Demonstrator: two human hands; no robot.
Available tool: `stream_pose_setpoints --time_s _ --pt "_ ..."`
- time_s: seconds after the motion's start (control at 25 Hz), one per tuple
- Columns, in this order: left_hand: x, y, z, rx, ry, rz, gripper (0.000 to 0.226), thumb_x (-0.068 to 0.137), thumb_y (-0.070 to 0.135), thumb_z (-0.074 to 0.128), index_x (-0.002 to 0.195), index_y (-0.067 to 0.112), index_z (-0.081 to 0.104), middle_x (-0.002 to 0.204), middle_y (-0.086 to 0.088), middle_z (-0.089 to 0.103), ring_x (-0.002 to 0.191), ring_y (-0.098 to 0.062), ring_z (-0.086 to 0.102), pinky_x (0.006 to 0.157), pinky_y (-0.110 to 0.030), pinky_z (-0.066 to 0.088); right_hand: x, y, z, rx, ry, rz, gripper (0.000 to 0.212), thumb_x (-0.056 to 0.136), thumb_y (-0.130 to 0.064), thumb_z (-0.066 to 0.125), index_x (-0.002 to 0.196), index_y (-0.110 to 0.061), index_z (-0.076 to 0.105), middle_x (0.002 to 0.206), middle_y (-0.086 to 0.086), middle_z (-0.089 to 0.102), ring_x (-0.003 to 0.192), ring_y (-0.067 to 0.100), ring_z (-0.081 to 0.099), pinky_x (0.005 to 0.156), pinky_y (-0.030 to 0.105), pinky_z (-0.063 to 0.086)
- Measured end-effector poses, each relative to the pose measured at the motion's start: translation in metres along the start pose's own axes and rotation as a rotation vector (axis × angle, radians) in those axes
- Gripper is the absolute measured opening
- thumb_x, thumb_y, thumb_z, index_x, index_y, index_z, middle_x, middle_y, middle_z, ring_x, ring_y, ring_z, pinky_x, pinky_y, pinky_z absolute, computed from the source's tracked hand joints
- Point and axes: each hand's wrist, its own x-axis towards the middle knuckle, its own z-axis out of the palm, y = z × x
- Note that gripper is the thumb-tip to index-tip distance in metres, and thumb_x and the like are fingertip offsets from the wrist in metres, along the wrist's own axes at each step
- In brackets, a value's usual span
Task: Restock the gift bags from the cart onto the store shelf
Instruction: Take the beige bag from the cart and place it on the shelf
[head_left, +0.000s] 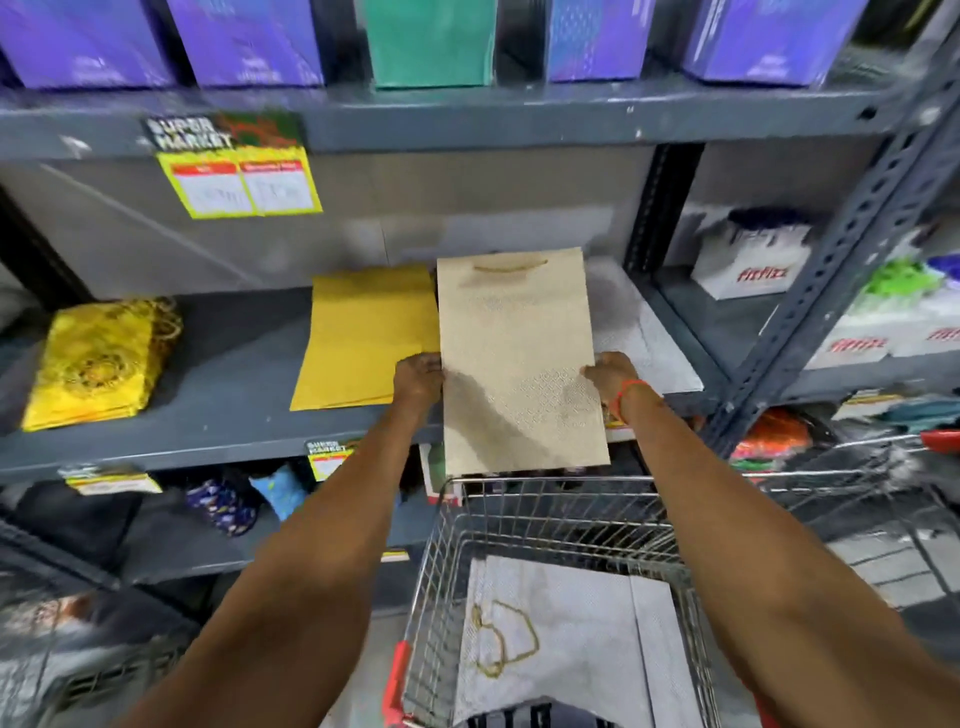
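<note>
A flat beige gift bag (519, 353) with a gold cord handle lies half on the grey middle shelf (228, 415), its near end hanging over the shelf's front edge above the cart. My left hand (418, 379) grips its left edge and my right hand (613, 376), with an orange wrist band, grips its right edge. A stack of plain yellow bags (363, 338) lies just left of it, and silver-white bags (639, 338) lie under its right side. In the wire cart (545, 519) below lie more silver-white gift bags (571, 639) with gold cord handles.
A yellow patterned bag stack (98, 364) sits at the shelf's left. Purple and green boxes (431, 41) line the top shelf. A perforated grey upright (831, 270) stands to the right, with white printed bags (753, 265) beyond it. Price tags (239, 176) hang from the shelf edges.
</note>
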Motion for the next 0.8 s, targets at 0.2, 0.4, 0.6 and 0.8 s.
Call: stream_pose_setpoints --time_s 0.2,0.4,0.6,0.8 --pt "-0.007 0.014 -0.015 -0.067 -0.061 -0.073 0.022 0.088 -0.009 0.052 0.107 -0.009 0.062 0.080 -0.006 0.066 0.067 -0.018 0.059 0.059 -0.022 0.045 -0.016 -0.022 -0.001 0.033 -0.078 0.090 0.037 0.093 0.000 0.048 0.127 0.011 0.045 0.134 0.025 0.052 0.124 0.037 0.051 0.104 0.041 0.042" --pt "0.008 0.030 -0.060 -0.157 -0.033 -0.109 0.030 0.087 -0.008 0.053 0.069 0.014 0.060 0.045 0.008 0.066 0.035 -0.002 0.059 0.038 -0.012 0.047 -0.017 -0.033 0.015 0.122 -0.278 0.064 0.055 0.086 -0.027 0.064 0.133 -0.008 0.043 0.136 0.003 0.049 0.128 0.021 0.041 0.113 0.041 0.027" --pt "0.024 0.038 -0.117 -0.082 0.035 -0.099 0.033 0.088 -0.008 0.050 0.069 0.015 0.061 0.040 0.010 0.065 0.038 -0.007 0.058 0.036 -0.012 0.041 -0.008 -0.063 0.076 0.221 -0.314 0.004 0.013 0.084 -0.013 0.064 0.095 -0.008 0.061 0.104 0.012 0.057 0.087 0.017 0.055 0.088 0.037 0.045" --pt "0.045 0.039 -0.178 -0.184 0.106 -0.077 0.027 0.088 -0.007 0.052 0.074 0.013 0.065 0.046 0.004 0.068 0.036 -0.006 0.058 0.036 -0.010 0.046 0.004 -0.102 0.126 0.239 -0.233 -0.074 0.025 0.083 -0.016 0.064 0.062 -0.017 0.050 0.055 -0.003 0.056 0.052 0.008 0.054 0.044 0.011 0.045"
